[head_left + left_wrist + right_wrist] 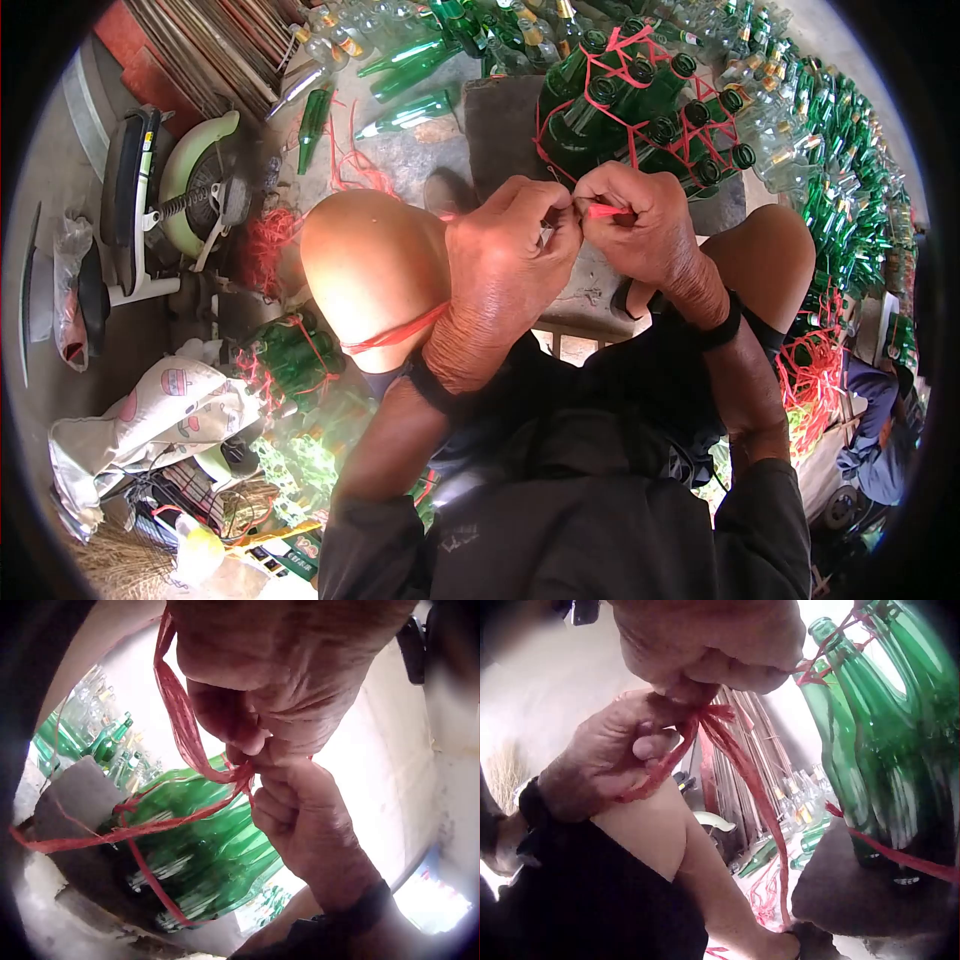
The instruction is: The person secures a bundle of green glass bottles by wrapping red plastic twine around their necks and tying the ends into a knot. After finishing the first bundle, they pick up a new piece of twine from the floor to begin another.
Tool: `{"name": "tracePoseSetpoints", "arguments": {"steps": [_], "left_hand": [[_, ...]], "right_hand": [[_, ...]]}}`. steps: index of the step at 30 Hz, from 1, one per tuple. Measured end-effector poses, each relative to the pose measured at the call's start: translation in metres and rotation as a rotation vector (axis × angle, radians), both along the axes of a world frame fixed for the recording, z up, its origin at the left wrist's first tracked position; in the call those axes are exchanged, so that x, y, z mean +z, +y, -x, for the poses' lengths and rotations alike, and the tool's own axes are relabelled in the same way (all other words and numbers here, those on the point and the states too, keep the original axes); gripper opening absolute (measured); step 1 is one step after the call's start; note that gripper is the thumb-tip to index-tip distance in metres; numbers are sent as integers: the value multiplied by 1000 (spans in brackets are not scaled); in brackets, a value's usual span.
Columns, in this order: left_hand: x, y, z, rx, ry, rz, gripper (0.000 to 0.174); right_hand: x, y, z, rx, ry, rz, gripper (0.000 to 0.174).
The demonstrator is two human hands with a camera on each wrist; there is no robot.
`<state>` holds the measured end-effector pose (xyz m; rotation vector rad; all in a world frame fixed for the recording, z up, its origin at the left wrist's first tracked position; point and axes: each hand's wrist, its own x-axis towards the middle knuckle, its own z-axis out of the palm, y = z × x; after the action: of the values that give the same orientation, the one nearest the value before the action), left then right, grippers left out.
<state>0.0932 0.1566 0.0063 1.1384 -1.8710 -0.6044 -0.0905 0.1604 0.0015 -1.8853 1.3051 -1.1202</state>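
My left hand and right hand meet just above my knees, both pinching a red plastic twine between curled fingers and thumbs. In the right wrist view the twine gathers at the fingertips, with a long tail hanging down. Right beyond the hands stands a bundle of upright green glass bottles, netted round the necks and banded lower down with the same red twine. Its base sits on a dark grey block. The hands hide part of the twine where they come together.
Loose green bottles lie on the floor ahead, and a large heap of bottles fills the right side. Tangled red twine lies by my left knee, with a wheeled vehicle farther left. More red twine hangs at right.
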Motion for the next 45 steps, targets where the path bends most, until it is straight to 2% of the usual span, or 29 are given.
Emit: {"name": "tracePoseSetpoints", "arguments": {"steps": [6,15,23,26,28,34,36,39,43,45], "left_hand": [[6,-2,-3,-25,-237,149,20],[5,-7,-5,-81,-354,237,24],[3,-11,-4,-95,-360,267,21],[2,-14,-5,-108,-350,270,20],[2,-15,-5,-114,-345,275,20],[3,-16,-6,-125,-299,249,17],[-1,-17,-5,-117,-114,161,17],[1,-15,-6,-122,-69,38,17],[2,-15,-5,-154,-45,88,17],[4,-15,-7,-172,-149,104,18]], "right_hand": [[5,-5,2,49,35,-45,11],[12,-12,2,54,40,-180,11],[11,-14,4,73,17,-216,24],[11,-16,5,88,43,-197,23],[14,-16,8,139,122,-203,7],[14,-18,7,119,19,-285,5],[12,-20,9,128,11,-305,4],[17,-21,9,138,-16,-341,3],[14,-20,9,124,-36,-347,2],[15,-20,9,122,-7,-314,3]]}}
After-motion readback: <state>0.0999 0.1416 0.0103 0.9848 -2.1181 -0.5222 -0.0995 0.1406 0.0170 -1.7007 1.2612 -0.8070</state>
